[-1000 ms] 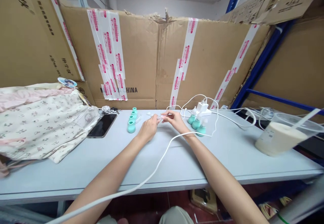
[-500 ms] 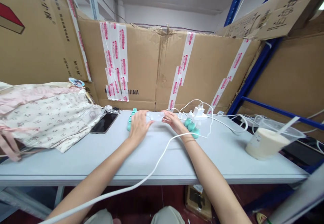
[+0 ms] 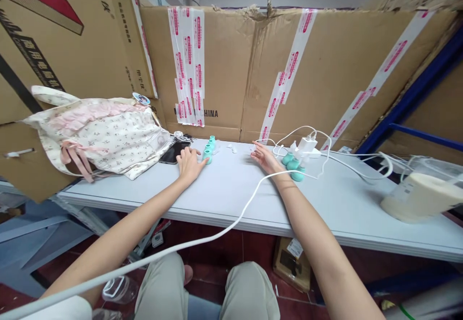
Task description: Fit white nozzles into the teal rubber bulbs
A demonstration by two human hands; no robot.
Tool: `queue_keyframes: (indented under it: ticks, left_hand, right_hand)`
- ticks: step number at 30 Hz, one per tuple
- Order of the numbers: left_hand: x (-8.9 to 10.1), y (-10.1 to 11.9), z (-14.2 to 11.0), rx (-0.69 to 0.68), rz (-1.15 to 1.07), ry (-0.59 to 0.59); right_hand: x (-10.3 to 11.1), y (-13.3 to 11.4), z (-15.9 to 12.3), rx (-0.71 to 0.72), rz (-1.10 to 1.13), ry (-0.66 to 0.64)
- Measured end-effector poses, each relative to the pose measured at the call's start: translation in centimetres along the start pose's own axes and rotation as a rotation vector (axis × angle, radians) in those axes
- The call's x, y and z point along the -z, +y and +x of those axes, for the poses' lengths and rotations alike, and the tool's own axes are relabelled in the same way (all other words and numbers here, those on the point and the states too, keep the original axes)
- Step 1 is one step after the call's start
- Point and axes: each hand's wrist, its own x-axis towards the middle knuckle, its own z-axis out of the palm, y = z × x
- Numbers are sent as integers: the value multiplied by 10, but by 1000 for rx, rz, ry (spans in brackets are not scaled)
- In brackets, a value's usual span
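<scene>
My left hand (image 3: 188, 161) lies on the grey table (image 3: 231, 199) with its fingers loosely apart, the thumb against the nearest of several teal caps (image 3: 207, 154). The fingertips reach toward a black phone (image 3: 174, 152). My right hand (image 3: 263, 157) rests flat and open further right, holding nothing. Small clear parts (image 3: 232, 149) lie on the table between the two hands. Three teal bottles with white tips (image 3: 293, 164) stand just right of my right hand.
A floral cloth bag (image 3: 108, 134) sits at the left end. A white charger (image 3: 307, 144) with tangled cables is behind the bottles, and one white cable (image 3: 231, 221) crosses my right forearm. A plastic cup of milky drink (image 3: 415, 195) stands right. Taped cardboard (image 3: 235, 69) walls the back.
My hands have separated and let go of the small clear part they held together. The left hand moved left to the teal caps. The view has pulled back and lowered.
</scene>
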Motion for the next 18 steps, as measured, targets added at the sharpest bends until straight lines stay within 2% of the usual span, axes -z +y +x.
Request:
queue_keyframes:
  ticks: [5,9,13,18]
  left_hand:
    - [3,3,-1,-127,-57,-41]
    - [0,5,0,-197,-146,-46]
    - [-6,10,0,-380,-198,-127]
    - [-14,25,1,-591,-16,-119]
  right_hand:
    - [-5,3,1,-41,-67,-65]
    - [-10,4,0,-19,-49,-36]
    - [-12,5,0,41,-86,-20]
    - [-13,5,-3,28,-81,-57]
